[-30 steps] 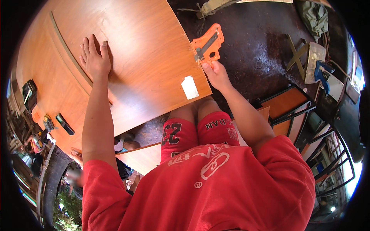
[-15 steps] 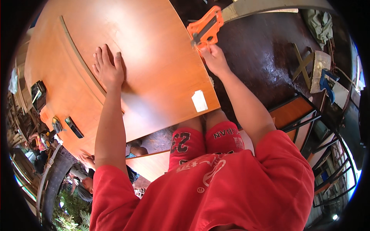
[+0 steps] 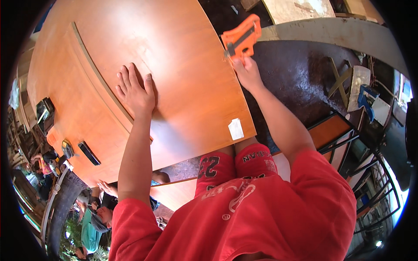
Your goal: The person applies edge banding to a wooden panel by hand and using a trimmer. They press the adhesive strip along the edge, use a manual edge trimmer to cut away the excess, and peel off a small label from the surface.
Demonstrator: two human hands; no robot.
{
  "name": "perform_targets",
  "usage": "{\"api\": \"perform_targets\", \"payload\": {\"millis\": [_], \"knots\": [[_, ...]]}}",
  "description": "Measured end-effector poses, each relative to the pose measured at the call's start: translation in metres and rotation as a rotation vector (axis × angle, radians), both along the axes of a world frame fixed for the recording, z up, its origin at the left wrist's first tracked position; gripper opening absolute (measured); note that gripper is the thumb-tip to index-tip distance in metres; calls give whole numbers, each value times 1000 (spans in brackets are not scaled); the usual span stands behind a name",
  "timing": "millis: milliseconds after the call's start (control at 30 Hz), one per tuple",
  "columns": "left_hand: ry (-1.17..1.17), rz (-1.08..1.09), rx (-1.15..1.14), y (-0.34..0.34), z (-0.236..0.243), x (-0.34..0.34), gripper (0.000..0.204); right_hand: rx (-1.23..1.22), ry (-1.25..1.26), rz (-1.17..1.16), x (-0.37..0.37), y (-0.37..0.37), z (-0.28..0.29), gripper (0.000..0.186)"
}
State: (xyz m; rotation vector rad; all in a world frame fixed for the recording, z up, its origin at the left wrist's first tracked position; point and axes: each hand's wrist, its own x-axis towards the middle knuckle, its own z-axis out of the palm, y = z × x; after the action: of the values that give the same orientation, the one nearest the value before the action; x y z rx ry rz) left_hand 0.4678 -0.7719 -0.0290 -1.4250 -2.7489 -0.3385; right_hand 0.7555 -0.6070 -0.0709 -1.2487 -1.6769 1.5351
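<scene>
The orange hand tool [image 3: 242, 36], with a dark bar set along its body, is at the right edge of the wooden tabletop [image 3: 187, 56], mostly out past that edge and over the dark floor [image 3: 283, 65]. The right hand [image 3: 249, 75] holds it by its lower end, fingers closed around it and thumb up along the near side. The tool's lower left corner lies right at the tabletop edge in this view; whether it touches the wood I cannot tell. The left hand [image 3: 139, 96] rests palm down on the tabletop, holding nothing, its fingers stretched out and slightly parted, the thumb standing wider. Just left of it, a long thin brown strip [image 3: 96, 77] runs along the surface and passes under the left forearm. A white patch [image 3: 235, 129] lies near the corner closest to the person's red shorts [image 3: 257, 161]. Farther left are a slim black object [image 3: 89, 153], a yellow and black block [image 3: 67, 148] beside it, and a larger black item [image 3: 45, 115] toward the far edge. Another person's hand [image 3: 107, 188] is at the tabletop's near left edge. At right, well apart from the tool, are crossed wooden pieces [image 3: 341, 81] and a blue object [image 3: 366, 103].
</scene>
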Motion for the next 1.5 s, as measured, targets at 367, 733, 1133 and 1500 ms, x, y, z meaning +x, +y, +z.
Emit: {"api": "perform_targets", "payload": {"millis": [367, 733, 1133, 1500], "knots": [[-55, -14, -10, 1, 5, 1, 64, -43, -80, 29, -25, 27, 2, 37], [-29, -56, -57, 7, 1, -2, 67, -205, 86, -240, 70, -78, 38, 30], [-210, -1267, -204, 101, 32, 191, 61, -260, -120, -605, 182, -112, 53, 35], [-1272, -720, 119, 90, 35, 297, 67, -205, 135, -605, 166, -139, 93, 35]]}}
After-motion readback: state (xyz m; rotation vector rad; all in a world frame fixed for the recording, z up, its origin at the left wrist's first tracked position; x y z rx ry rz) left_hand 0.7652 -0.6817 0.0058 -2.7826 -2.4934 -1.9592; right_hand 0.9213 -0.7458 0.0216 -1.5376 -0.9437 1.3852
